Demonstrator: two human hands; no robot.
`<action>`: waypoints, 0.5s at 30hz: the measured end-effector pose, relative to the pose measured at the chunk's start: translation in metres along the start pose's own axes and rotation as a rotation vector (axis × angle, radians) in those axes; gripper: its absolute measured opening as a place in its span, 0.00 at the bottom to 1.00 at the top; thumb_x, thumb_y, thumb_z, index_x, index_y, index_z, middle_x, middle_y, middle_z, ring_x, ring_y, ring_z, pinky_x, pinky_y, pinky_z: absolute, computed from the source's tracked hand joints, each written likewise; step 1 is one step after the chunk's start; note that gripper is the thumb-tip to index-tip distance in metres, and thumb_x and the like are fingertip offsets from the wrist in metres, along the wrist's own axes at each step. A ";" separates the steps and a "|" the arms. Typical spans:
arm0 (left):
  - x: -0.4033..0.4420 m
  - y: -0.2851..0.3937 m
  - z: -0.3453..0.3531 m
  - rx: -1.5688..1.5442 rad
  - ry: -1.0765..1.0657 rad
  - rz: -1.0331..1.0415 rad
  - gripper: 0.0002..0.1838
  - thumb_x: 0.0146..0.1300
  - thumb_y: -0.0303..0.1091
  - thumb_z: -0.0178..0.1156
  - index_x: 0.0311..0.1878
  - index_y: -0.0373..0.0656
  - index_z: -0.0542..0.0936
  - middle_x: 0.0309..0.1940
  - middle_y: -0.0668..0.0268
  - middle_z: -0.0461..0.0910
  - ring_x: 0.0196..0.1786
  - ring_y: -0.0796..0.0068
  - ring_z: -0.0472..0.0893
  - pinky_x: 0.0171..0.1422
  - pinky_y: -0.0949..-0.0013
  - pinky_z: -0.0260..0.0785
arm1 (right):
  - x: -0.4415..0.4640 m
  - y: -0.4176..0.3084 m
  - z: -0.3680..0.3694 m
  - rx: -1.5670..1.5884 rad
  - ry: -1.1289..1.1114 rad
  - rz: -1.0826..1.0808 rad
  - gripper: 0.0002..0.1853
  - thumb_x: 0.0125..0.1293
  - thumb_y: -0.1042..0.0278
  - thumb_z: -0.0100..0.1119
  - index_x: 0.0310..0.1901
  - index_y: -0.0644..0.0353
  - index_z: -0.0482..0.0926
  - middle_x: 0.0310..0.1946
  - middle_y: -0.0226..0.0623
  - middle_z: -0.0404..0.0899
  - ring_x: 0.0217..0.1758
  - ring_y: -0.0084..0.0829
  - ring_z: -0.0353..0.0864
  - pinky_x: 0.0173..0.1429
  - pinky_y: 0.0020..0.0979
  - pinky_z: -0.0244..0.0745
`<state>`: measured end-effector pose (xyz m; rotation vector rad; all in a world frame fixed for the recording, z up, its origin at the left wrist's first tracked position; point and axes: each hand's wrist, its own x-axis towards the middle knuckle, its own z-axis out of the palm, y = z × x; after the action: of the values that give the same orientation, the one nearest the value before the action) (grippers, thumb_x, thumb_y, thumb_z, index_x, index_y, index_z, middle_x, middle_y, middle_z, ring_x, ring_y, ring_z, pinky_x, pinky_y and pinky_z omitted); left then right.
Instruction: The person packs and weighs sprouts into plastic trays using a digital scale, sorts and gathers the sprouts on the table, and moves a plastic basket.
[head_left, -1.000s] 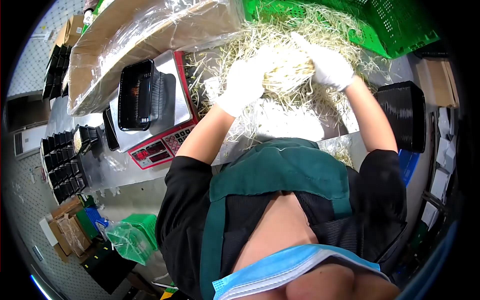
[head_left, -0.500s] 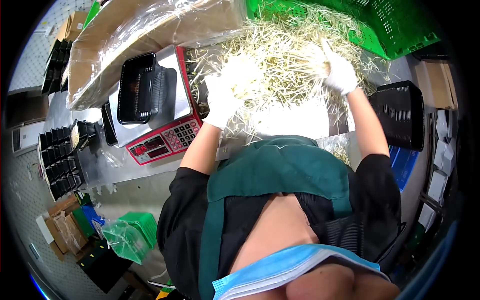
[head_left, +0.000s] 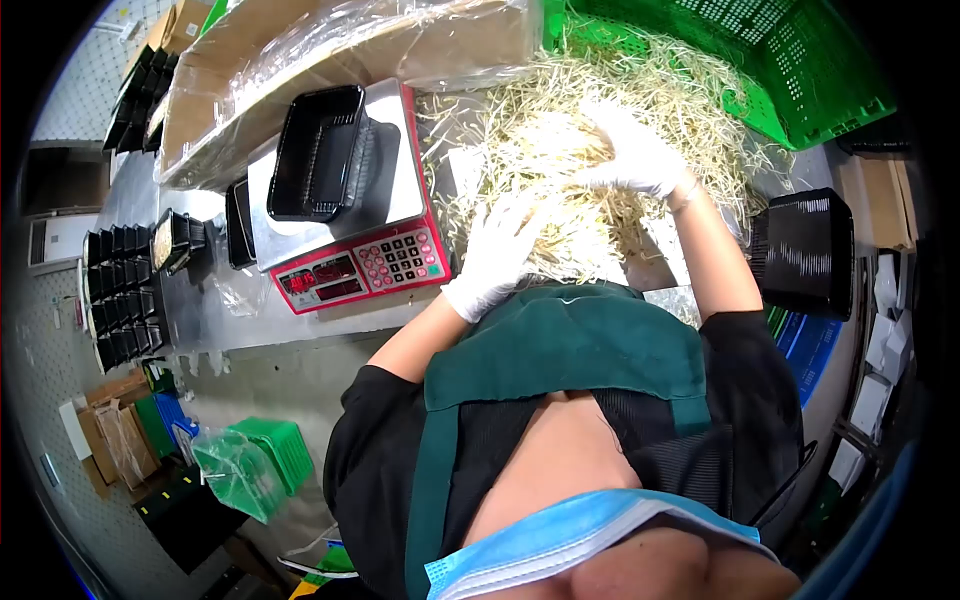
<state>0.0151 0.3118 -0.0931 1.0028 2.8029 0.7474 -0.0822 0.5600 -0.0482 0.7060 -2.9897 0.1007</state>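
Note:
A loose heap of pale bean sprouts (head_left: 570, 235) spreads over the metal table in front of me. My left hand (head_left: 492, 258), in a white glove, rests against the near left side of the heap with its fingers spread. Gloved in white too, my right hand (head_left: 640, 158) reaches over the sprouts from the right, thumb and fingers apart around some strands. Left of my hands stands a red scale (head_left: 365, 268) with a black plastic tray (head_left: 318, 152) on its metal plate.
A green crate (head_left: 820, 85) lies tipped at the back right, sprouts at its mouth. Stacked black trays (head_left: 808, 255) stand at the right. A plastic-lined cardboard box (head_left: 230, 95) is behind the scale. Filled black trays (head_left: 125, 290) line the table's left end.
My left hand has moved down and right to the near side of the heap. My right hand has shifted left over the sprouts. The view has turned slightly.

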 end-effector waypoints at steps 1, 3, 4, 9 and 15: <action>-0.003 -0.001 0.004 -0.010 -0.003 -0.011 0.44 0.50 0.36 0.61 0.74 0.54 0.58 0.73 0.53 0.54 0.72 0.49 0.57 0.73 0.36 0.43 | 0.003 0.001 -0.007 0.307 0.001 0.195 0.50 0.50 0.33 0.64 0.70 0.56 0.60 0.59 0.56 0.72 0.65 0.47 0.70 0.69 0.39 0.63; 0.005 -0.002 0.012 0.071 0.216 0.031 0.46 0.48 0.35 0.62 0.74 0.53 0.58 0.72 0.48 0.54 0.73 0.49 0.55 0.72 0.34 0.43 | 0.005 -0.020 -0.012 0.610 -0.001 0.400 0.46 0.53 0.33 0.62 0.68 0.56 0.64 0.56 0.56 0.75 0.62 0.46 0.74 0.66 0.39 0.67; 0.018 -0.005 0.012 0.288 0.182 0.023 0.48 0.45 0.37 0.65 0.74 0.46 0.57 0.71 0.45 0.54 0.74 0.48 0.53 0.73 0.38 0.44 | 0.006 -0.034 -0.007 0.428 -0.139 0.311 0.42 0.55 0.35 0.60 0.64 0.58 0.67 0.53 0.54 0.77 0.57 0.44 0.78 0.63 0.38 0.70; 0.079 -0.025 0.011 -0.164 0.309 0.267 0.49 0.46 0.41 0.65 0.71 0.32 0.56 0.60 0.47 0.71 0.61 0.52 0.71 0.67 0.52 0.59 | -0.001 -0.035 -0.006 0.935 -0.244 0.199 0.33 0.60 0.47 0.62 0.58 0.66 0.72 0.47 0.44 0.81 0.48 0.35 0.82 0.55 0.34 0.76; 0.087 -0.012 0.034 -0.254 0.453 -0.102 0.48 0.51 0.49 0.64 0.70 0.30 0.56 0.41 0.57 0.82 0.35 0.61 0.83 0.40 0.59 0.74 | -0.052 -0.034 0.023 0.437 0.149 0.001 0.62 0.41 0.41 0.74 0.70 0.71 0.51 0.69 0.58 0.57 0.73 0.52 0.56 0.75 0.43 0.50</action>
<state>-0.0527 0.3720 -0.1208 0.7134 2.9722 1.4286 -0.0218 0.5514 -0.0739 0.6925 -2.8443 0.7881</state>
